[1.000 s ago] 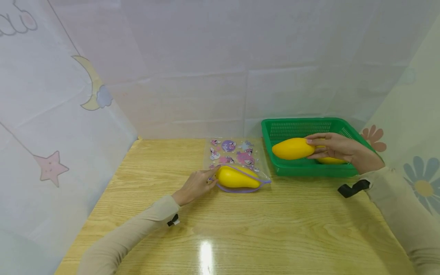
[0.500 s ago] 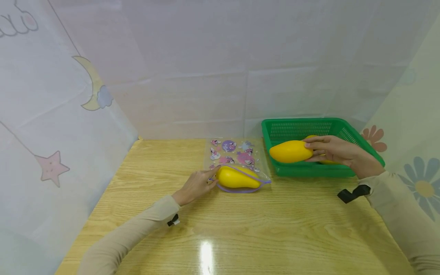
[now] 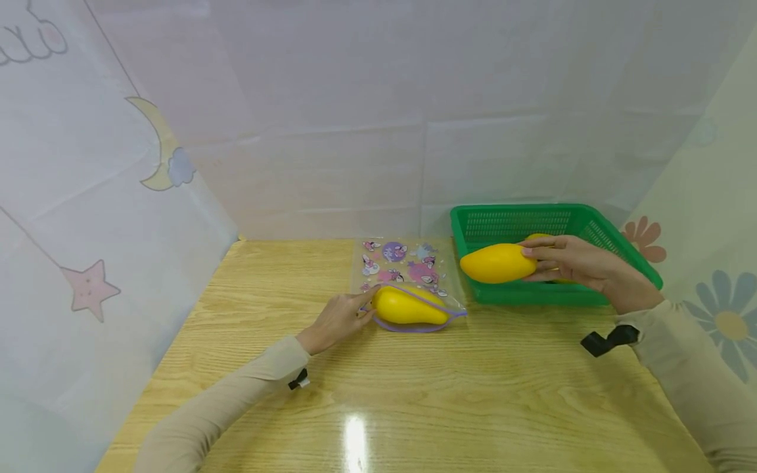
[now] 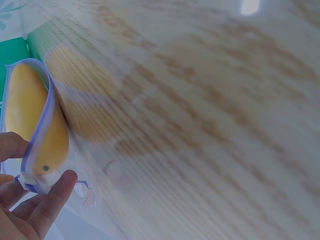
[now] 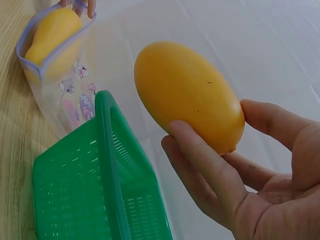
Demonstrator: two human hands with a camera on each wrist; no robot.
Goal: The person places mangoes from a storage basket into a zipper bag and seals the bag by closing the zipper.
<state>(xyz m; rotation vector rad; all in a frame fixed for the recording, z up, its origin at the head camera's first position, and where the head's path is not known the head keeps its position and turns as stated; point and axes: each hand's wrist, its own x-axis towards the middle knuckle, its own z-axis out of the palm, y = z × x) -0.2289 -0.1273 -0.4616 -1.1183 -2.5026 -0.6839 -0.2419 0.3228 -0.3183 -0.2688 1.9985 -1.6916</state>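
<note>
A clear zip bag (image 3: 393,255) with a purple rim and pink prints lies on the table, its mouth spread toward me. Inside its mouth sits a yellow mango (image 3: 408,306). My left hand (image 3: 334,323) pinches the left corner of the rim, where the left wrist view shows a pale slider (image 4: 28,179). A second yellow mango (image 3: 498,263) is in my right hand (image 3: 585,263), gripped at one end by thumb and fingers. In the head view it covers part of the green basket's near left rim; the right wrist view shows it raised above the basket.
The green plastic basket (image 3: 538,295) stands at the back right, beside the bag. More yellow fruit (image 3: 539,236) lies in it, mostly hidden behind my right hand. A wooden table (image 3: 449,401) carries everything, with cloth-covered walls (image 3: 331,177) behind and at the sides.
My right hand has moved the gripped mango slightly left and toward me, from over the basket's inside to its near left rim. My left hand and the bag stay in place.
</note>
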